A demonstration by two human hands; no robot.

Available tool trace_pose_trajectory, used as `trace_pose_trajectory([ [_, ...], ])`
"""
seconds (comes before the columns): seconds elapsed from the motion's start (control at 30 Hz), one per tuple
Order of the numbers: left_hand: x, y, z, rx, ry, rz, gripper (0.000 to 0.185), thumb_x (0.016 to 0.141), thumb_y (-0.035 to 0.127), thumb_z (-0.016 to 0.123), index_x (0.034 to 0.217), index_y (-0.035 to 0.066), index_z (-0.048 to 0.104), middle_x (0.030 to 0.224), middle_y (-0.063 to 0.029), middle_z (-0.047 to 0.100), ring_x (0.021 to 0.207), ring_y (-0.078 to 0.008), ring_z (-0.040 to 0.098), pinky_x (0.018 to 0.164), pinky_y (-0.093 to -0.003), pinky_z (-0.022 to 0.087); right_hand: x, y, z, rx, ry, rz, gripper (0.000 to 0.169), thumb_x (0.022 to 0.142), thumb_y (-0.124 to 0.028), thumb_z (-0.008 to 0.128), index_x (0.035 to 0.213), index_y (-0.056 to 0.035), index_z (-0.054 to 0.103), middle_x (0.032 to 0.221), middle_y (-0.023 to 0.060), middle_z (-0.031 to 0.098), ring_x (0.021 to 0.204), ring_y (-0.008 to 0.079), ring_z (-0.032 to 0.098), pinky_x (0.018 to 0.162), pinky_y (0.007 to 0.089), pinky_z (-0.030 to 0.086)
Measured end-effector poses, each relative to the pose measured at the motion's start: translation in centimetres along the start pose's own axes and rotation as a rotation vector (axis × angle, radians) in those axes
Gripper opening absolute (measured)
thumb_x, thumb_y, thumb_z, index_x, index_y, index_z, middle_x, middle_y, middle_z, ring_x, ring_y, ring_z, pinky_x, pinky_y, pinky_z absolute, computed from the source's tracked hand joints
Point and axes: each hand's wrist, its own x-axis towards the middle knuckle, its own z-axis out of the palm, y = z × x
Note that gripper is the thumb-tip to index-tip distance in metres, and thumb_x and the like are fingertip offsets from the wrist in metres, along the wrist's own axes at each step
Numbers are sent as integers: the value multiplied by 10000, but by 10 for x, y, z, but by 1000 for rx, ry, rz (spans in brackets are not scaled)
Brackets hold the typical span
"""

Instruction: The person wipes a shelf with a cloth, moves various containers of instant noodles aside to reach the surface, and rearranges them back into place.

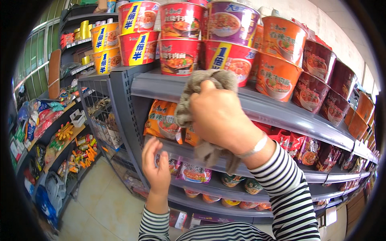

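Note:
My right hand [215,116] grips a bunched grey-brown cloth [188,99] at the front edge of the top shelf [162,86]. Part of the cloth hangs below the hand, over the shelf beneath. Just behind it stand stacked instant noodle cups: red ones [180,55], a purple one [232,21] and orange ones [279,75]. My left hand [156,164] is empty, with its fingers apart, lower and to the left. It is near an orange bag of instant noodles [162,120] on the second shelf.
Dark red noodle cups [310,92] line the top shelf to the right. Lower shelves hold noodle packets [196,173] and bowls [232,179]. A wire mesh side panel [98,120] borders the left end. Further left, a shelf unit [71,129] carries mixed goods above the tiled floor [99,198].

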Motion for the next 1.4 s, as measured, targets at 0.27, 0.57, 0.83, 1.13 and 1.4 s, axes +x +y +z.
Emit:
trace_pose_trajectory([
  [0.27,-49,-13,-45,-48,7,-266,325,837,-67,563,1160,-58,538,1264,-164,505,992,-230,603,882,-325,504,95,-70,38,-39,-28,-122,169,678,-214,709,797,-100,742,848,43,679,914,218,601,650,299,539],
  [0.57,-61,-14,-45,-139,0,-413,300,852,-91,507,1148,-60,541,1261,-133,506,987,-190,595,875,-290,484,44,-37,19,-48,-35,-225,212,651,-196,723,813,-60,720,843,80,655,797,196,602,517,304,523],
  [0.83,-77,5,31,-258,-218,-449,283,860,-97,515,1137,-54,549,1256,-127,511,1006,-184,583,883,-294,494,-69,62,-29,25,-55,175,224,668,-213,730,841,-71,734,874,94,653,854,212,617,559,325,539],
  [1.13,-89,77,129,-407,-408,-255,295,875,-55,524,1169,-34,546,1270,-142,508,1013,-182,582,885,-311,494,-247,181,-77,-55,94,542,488,625,-188,722,1075,-43,603,899,169,567,740,339,633,658,410,523],
  [1.4,-75,173,201,-490,-597,34,319,852,-15,581,1169,-39,549,1254,-168,522,985,-202,617,860,-311,510,-378,260,-96,-187,296,831,478,664,-203,677,1120,-75,611,997,180,574,805,363,627,706,423,520],
])
